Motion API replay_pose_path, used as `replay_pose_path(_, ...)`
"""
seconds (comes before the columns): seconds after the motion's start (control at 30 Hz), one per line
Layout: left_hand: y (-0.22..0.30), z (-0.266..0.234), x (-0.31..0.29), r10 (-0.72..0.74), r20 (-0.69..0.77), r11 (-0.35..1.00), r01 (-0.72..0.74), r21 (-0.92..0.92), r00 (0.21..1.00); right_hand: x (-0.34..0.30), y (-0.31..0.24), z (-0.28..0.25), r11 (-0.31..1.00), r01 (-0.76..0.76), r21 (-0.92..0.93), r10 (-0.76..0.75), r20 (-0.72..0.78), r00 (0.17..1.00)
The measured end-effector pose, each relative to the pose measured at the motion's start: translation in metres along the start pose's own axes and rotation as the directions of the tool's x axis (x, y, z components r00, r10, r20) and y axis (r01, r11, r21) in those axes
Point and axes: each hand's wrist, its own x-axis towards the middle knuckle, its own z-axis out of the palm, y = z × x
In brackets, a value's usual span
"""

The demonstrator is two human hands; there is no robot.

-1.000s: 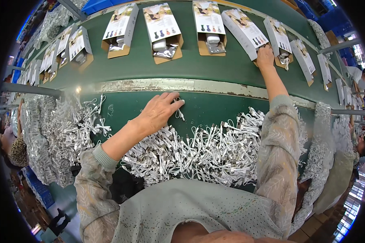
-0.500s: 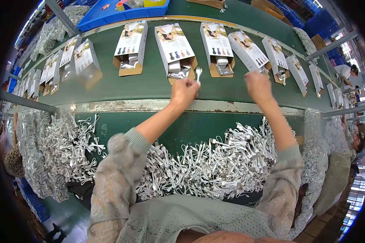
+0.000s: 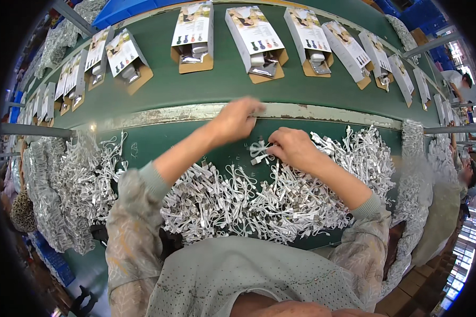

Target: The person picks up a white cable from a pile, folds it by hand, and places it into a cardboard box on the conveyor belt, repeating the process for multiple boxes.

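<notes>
My right hand (image 3: 297,149) is closed, with thumb and fingertips pinching a bundled white USB cable (image 3: 259,153) at the upper edge of a heap of similar cables (image 3: 280,206). To its left and a little farther off, my left hand (image 3: 237,122) hovers by the worn pale rail, its fingers curled and smeared by motion. Whether it holds anything I cannot make out. Beyond the rail, printed white boxes (image 3: 255,33) lie in a row with their near ends open. White parts and silvery packets show inside several of them.
A chipped, pale rail (image 3: 312,112) separates the green belt (image 3: 185,92) from the cable surface. Metal bars (image 3: 37,130) cross at both sides. Clear plastic bags (image 3: 58,195) hang at the left, more at the right. A blue tray (image 3: 127,11) stands at the far left.
Both hands have come back from the boxes toward me, the right one down to the cable heap, where it now grips a cable. The cable seen at my left hand no longer shows.
</notes>
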Motion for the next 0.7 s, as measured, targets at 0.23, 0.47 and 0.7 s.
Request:
replay_pose_path(0.23, 0.015, 0.007, -0.067, -0.031, 0.096, 0.983, 0.013, 0.181, 0.995, -0.002, -0.005, -0.036, 0.933, -0.246, 0.264, 0.247, 0.030, 0.969)
replay_pose_path(0.47, 0.015, 0.022, -0.042, 0.226, 0.272, 0.851, -0.325, 0.412, 0.935, 0.048, 0.009, -0.059, 0.653, -0.290, 0.700, 0.405, 0.000, 0.914)
replay_pose_path(0.7, 0.000, 0.001, -0.062, -0.031, 0.130, 0.936, -0.017, 0.351, 0.991, 0.130, 0.023, -0.037, 0.780, -0.212, 0.589, 0.437, -0.270, 0.858)
